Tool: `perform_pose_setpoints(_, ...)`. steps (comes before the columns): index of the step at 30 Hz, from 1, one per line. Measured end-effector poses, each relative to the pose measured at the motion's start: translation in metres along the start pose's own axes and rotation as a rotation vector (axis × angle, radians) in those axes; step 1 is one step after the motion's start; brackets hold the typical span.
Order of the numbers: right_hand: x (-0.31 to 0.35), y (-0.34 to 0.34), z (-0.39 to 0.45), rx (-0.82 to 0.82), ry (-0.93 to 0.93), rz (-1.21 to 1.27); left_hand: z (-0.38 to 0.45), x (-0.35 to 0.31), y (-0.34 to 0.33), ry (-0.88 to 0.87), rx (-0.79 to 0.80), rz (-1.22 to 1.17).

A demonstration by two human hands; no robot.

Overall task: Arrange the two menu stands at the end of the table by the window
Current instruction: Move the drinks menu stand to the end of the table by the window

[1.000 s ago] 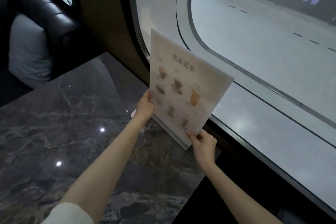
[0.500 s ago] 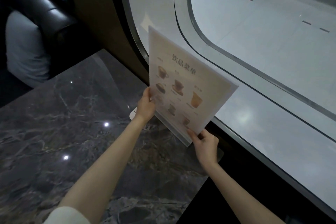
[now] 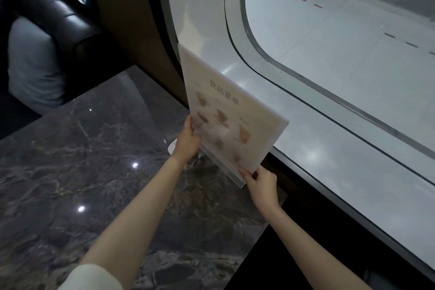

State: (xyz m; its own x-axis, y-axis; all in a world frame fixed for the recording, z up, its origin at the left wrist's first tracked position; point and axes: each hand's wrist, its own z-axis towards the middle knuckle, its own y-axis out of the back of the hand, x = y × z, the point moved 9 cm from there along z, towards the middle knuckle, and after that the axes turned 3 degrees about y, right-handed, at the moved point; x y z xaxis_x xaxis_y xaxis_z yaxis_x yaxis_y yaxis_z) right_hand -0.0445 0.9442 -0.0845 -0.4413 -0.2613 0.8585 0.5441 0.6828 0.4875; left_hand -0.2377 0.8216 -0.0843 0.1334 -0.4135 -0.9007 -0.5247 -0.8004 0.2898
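Got the menu stand [image 3: 231,122] up off the table [image 3: 77,172], right at the window [image 3: 329,66] end. My left hand [image 3: 187,140] grips its left edge, right hand [image 3: 261,180] pinches the base corner. Base runs diagonally between them; second stand isn't visible.

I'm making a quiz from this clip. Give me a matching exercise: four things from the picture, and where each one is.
Things:
1. left hand
2. right hand
3. menu stand
4. grey cushion

Places:
A. on the dark seat, far left
B. at the stand's lower right corner
C. upright at the table's window end
D. on the stand's left edge

Pairs: 1-D, 2-B, 3-C, 4-A
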Motion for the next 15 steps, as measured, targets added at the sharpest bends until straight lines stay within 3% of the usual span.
perform_pose_setpoints(5, -0.001, -0.002, -0.007, 0.053, -0.033, -0.009, -0.003, 0.008, 0.003, 0.081, 0.031, 0.088)
perform_pose_setpoints(10, -0.026, -0.004, -0.025, 0.03, -0.189, -0.12, -0.03, 0.04, 0.007, 0.221, 0.033, 0.275)
perform_pose_setpoints(15, -0.019, -0.038, -0.041, 0.186, -0.181, -0.207, -0.072, 0.053, 0.04, 0.196, -0.04, 0.5)
